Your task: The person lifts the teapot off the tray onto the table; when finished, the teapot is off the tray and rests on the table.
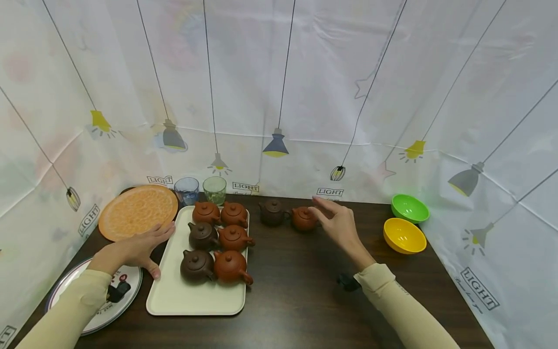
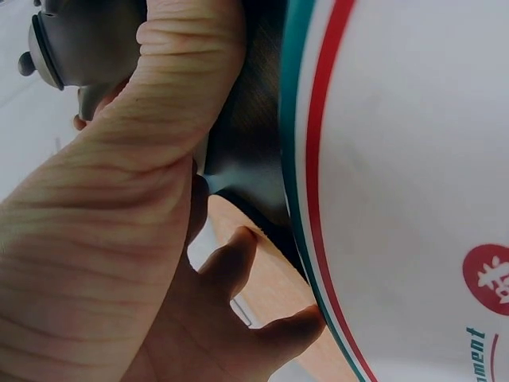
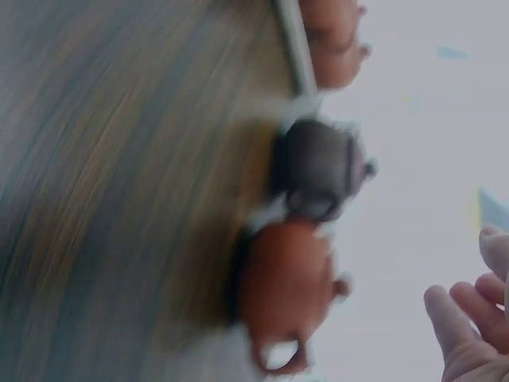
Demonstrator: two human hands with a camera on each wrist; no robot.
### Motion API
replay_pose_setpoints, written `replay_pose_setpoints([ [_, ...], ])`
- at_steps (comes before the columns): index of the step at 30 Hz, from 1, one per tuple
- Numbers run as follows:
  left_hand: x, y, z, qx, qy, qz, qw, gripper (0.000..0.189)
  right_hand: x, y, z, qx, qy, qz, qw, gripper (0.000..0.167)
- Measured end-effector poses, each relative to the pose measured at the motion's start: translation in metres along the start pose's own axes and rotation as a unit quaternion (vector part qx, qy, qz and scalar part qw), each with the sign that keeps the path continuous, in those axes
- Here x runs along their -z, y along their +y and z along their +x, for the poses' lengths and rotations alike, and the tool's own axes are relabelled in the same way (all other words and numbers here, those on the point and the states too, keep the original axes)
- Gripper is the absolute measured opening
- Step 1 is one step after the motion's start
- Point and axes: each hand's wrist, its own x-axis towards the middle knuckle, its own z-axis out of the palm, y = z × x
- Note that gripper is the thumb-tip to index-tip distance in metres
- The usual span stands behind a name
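A cream tray [image 1: 196,303] bears several small clay teapots, some dark brown [image 1: 197,265] and some reddish brown [image 1: 231,266]. At its left rim is my left hand [image 1: 132,249], fingers extended and thumb at the edge. Behind and right of the tray, a dark brown teapot [image 1: 272,213] and a reddish-brown teapot [image 1: 303,218] stand side by side on the table. My right hand [image 1: 342,228] is beside the reddish one, fingers loosely bent and holding nothing. The right wrist view, blurred, shows a gap between that hand [image 3: 477,330] and the reddish teapot [image 3: 285,278].
A round orange mat [image 1: 137,213] and a white plate [image 1: 117,310] with a coloured rim lie left of the tray. Blue [image 1: 187,191] and green [image 1: 214,190] glasses stand behind it. Green [image 1: 410,208] and yellow [image 1: 404,236] bowls are at the right, near the patterned curtain [image 1: 305,87].
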Motion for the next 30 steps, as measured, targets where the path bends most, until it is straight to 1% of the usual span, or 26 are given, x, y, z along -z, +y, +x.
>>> replay_pose_setpoints([
  [4, -0.001, -0.001, 0.000, -0.001, 0.003, 0.005, 1.0000, 0.143, -0.005, -0.028, -0.001, 0.046, -0.023, 0.065, 0.9966, 0.042],
  [7, -0.001, -0.001, 0.001, -0.001, 0.004, 0.008, 1.0000, 0.144, -0.009, -0.048, -0.004, 0.077, -0.038, 0.117, 0.9894, 0.043],
  [9, -0.002, -0.001, 0.001, -0.002, 0.004, 0.010, 0.9999, 0.143, -0.012, -0.061, -0.007, 0.096, -0.048, 0.140, 0.9843, 0.043],
  [11, -0.001, 0.000, 0.000, -0.001, 0.003, 0.009, 1.0000, 0.143, -0.016, -0.073, -0.011, 0.114, -0.058, 0.147, 0.9809, 0.042],
  [14, -0.001, 0.000, -0.001, -0.003, 0.004, 0.014, 0.9999, 0.142, -0.025, -0.090, -0.020, 0.127, -0.076, 0.133, 0.9800, 0.040],
  [16, 0.000, 0.000, -0.001, 0.000, 0.004, 0.015, 0.9999, 0.142, -0.034, -0.099, -0.029, 0.124, -0.095, 0.122, 0.9802, 0.038],
  [18, 0.001, 0.000, -0.001, 0.003, 0.002, 0.014, 0.9999, 0.143, -0.044, -0.107, -0.040, 0.113, -0.124, 0.117, 0.9789, 0.036],
  [21, 0.002, 0.000, -0.001, 0.007, 0.002, 0.013, 0.9999, 0.144, -0.059, -0.114, -0.055, 0.085, -0.185, 0.119, 0.9718, 0.037],
  [24, 0.002, 0.001, -0.001, 0.008, 0.003, 0.011, 0.9999, 0.144, -0.073, -0.118, -0.067, 0.064, -0.235, 0.113, 0.9633, 0.036],
  [27, 0.003, 0.002, -0.002, 0.007, 0.002, 0.009, 0.9999, 0.143, -0.083, -0.119, -0.076, 0.063, -0.252, 0.095, 0.9610, 0.029],
  [30, 0.003, 0.004, -0.002, 0.002, 0.001, 0.008, 1.0000, 0.143, -0.088, -0.119, -0.083, 0.066, -0.244, 0.081, 0.9642, 0.018],
])
